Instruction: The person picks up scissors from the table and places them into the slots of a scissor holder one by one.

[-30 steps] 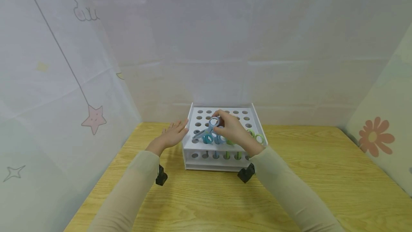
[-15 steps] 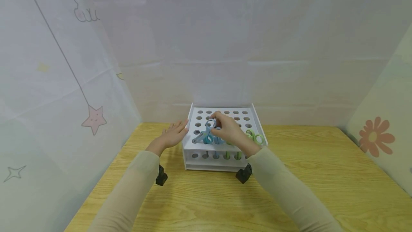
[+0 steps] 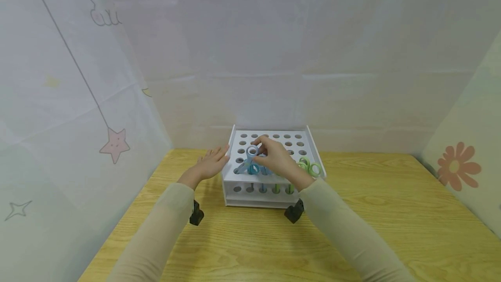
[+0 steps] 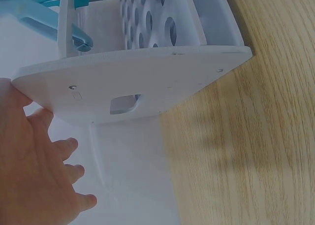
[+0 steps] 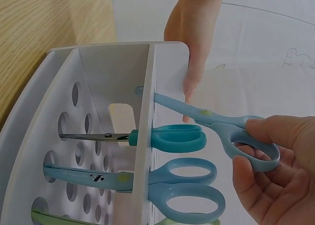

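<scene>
My right hand (image 3: pixel 278 158) pinches one handle loop of light blue scissors (image 5: pixel 197 112) between thumb and fingers. Their tip passes down through the front-left hole of the white rack (image 3: pixel 242 181), with the blades tilted. Fingers extended, my left hand (image 3: pixel 209 163) rests against the rack's left side wall (image 4: pixel 147 80). Beside the held pair, teal scissors (image 5: pixel 179 139) stand in a hole, followed by another light blue pair (image 5: pixel 157 198). Green scissors (image 5: pixel 54 218) sit farther right, partly hidden by my right hand in the head view.
The rack has two perforated levels and stands on a wooden table (image 3: pixel 391 229). A pale printed cloth (image 3: pixel 250 55) hangs close behind it. Black wrist cameras (image 3: pixel 294 211) hang beneath both wrists. Bare table lies in front of and beside the rack.
My right hand has shifted a little left, bringing the light blue scissors' handles leftward and more upright, while their tip has gone into the front-left hole. My left hand stays put.
</scene>
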{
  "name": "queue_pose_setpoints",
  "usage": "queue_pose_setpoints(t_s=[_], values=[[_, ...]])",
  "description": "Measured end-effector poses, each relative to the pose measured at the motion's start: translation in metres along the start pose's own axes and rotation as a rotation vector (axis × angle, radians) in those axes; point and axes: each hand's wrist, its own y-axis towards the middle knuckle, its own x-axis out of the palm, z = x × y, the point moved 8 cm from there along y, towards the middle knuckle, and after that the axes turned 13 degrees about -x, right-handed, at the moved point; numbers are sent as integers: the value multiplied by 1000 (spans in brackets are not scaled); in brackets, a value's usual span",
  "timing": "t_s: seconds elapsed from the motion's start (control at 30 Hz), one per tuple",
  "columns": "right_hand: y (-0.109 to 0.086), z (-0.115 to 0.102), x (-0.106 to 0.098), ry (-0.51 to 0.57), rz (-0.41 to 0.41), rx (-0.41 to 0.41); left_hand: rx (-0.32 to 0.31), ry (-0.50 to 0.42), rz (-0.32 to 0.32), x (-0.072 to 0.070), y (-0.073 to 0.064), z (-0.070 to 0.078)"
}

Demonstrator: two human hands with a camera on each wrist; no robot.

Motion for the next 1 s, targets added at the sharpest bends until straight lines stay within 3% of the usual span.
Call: queue_pose_setpoints(t_s=[1.0], values=[[6, 1, 12, 54, 48, 27, 4, -1, 7, -1, 1, -1]])
